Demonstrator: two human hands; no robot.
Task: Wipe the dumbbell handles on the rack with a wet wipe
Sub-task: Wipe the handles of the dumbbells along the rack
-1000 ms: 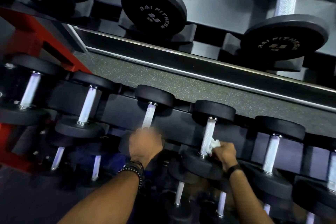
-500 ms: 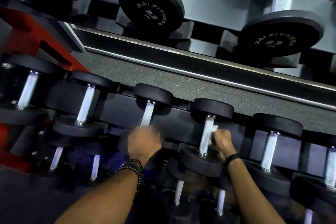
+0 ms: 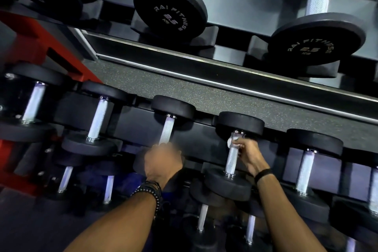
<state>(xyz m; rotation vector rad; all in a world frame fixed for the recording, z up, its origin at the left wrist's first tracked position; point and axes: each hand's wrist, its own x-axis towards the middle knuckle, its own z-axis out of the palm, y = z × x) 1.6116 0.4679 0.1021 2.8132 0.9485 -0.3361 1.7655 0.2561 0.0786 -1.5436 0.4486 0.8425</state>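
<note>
Pinching the wet wipe (image 3: 232,143) round the top of a handle (image 3: 232,156) mid-rack, the right hand (image 3: 248,154) risks losing that small wad; the left hand (image 3: 162,162) grips the neighbouring dumbbell (image 3: 166,132), which might roll.

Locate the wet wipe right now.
The wet wipe is right of centre in the head view, pinched by the right hand against the dumbbell handle's far end.

Your blurred left hand (image 3: 162,162) hides the lower dumbbell handle (image 3: 166,130); your right hand (image 3: 246,154) covers most of the wet wipe (image 3: 230,141); the rightmost dumbbell (image 3: 373,190) is cropped.
</note>
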